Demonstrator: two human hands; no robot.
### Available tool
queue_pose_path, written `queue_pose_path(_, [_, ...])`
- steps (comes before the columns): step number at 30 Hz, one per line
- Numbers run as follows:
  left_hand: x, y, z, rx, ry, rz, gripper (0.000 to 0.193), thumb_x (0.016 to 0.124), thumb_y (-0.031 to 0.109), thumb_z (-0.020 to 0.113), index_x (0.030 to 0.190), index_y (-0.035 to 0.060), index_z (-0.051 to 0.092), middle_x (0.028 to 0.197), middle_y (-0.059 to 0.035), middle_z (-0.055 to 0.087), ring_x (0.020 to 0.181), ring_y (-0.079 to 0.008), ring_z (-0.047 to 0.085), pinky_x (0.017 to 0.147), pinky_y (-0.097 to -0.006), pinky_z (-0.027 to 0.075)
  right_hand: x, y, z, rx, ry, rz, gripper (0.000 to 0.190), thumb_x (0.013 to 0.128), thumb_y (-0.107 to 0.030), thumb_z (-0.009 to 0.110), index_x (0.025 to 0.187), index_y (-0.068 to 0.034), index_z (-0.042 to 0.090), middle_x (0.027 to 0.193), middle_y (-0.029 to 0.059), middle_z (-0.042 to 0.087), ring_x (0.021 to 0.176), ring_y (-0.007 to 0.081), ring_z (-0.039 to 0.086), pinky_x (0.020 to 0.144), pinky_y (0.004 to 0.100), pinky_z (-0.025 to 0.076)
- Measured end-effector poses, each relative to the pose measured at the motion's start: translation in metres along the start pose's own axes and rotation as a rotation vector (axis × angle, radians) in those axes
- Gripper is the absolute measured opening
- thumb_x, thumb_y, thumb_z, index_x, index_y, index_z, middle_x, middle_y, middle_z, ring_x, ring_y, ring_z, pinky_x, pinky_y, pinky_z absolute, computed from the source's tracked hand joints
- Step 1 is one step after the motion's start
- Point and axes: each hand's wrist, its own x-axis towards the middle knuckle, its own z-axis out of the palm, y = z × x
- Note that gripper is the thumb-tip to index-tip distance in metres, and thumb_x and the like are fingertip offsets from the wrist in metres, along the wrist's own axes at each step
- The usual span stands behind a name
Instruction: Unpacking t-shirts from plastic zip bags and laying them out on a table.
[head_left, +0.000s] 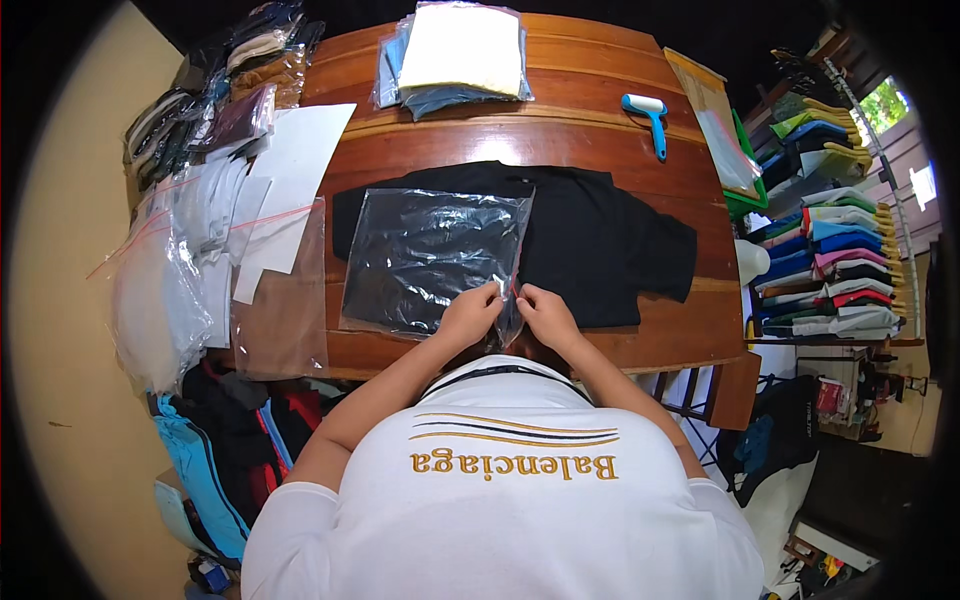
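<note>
A clear zip-lock plastic bag (435, 255) lies flat over the left part of a black short-sleeved shirt (577, 240). The bag's mouth, with a thin red zip strip, faces right. My left hand (472, 310) pinches the near end of that mouth between thumb and bent fingers. Just to its right, my right hand (546, 313) grips the other lip by the red strip, so the two lips stand slightly apart. The shirt is spread on the wooden table (585, 67), one sleeve pointing right. The bag hides part of the shirt.
A blue-and-white lint roller (646, 111) lies at the far right. Bagged garments form a stack (461, 52) at the back and more piles (225, 112) at the left. White card sheets (296, 172) and clear bags (281, 315) lie left. Right of the table hangs a clothes rack (840, 255).
</note>
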Motion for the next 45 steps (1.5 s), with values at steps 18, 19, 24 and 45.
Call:
queue_pose_path(18, [0.014, 0.007, 0.007, 0.060, 0.004, 0.049, 0.025, 0.095, 0.025, 0.052, 0.088, 0.0010, 0.055, 0.074, -0.0153, 0.064, 0.072, -0.0327, 0.064, 0.066, -0.0411, 0.047, 0.022, -0.005, -0.006, -0.053, 0.038, -0.099, 0.022, 0.092, -0.022, 0.058, 0.090, 0.000, 0.059, 0.079, 0.0212, 0.063, 0.073, 0.0403, 0.061, 0.064, 0.0441, 0.047])
queue_pose_path(19, [0.017, 0.009, 0.007, 0.059, 0.005, 0.050, 0.025, 0.095, 0.025, 0.052, 0.088, 0.0010, 0.055, 0.074, -0.0153, 0.064, 0.072, -0.0327, 0.064, 0.066, -0.0411, 0.047, 0.021, -0.005, -0.006, -0.056, 0.044, -0.120, 0.022, 0.092, -0.022, 0.058, 0.090, 0.000, 0.059, 0.079, 0.0210, 0.063, 0.073, 0.0401, 0.061, 0.064, 0.0442, 0.046])
queue_pose_path(24, [0.029, 0.005, 0.006, 0.090, 0.019, 0.120, 0.023, 0.095, 0.024, 0.052, 0.090, 0.0027, 0.056, 0.075, -0.0145, 0.065, 0.072, -0.0334, 0.064, 0.067, -0.0415, 0.048, 0.017, -0.008, -0.009, -0.076, -0.005, -0.040, 0.022, 0.091, -0.023, 0.058, 0.091, -0.001, 0.060, 0.085, 0.0222, 0.065, 0.083, 0.0425, 0.062, 0.072, 0.0481, 0.048])
queue_pose_path(45, [0.033, 0.005, -0.011, -0.088, -0.029, 0.047, 0.023, 0.092, 0.023, 0.056, 0.085, 0.0008, 0.058, 0.068, -0.0123, 0.061, 0.063, -0.0254, 0.060, 0.061, -0.0377, 0.046, 0.028, 0.001, -0.014, -0.019, -0.038, -0.003, 0.021, 0.092, -0.019, 0.060, 0.085, 0.001, 0.057, 0.070, 0.0139, 0.061, 0.063, 0.0271, 0.059, 0.061, 0.0372, 0.046])
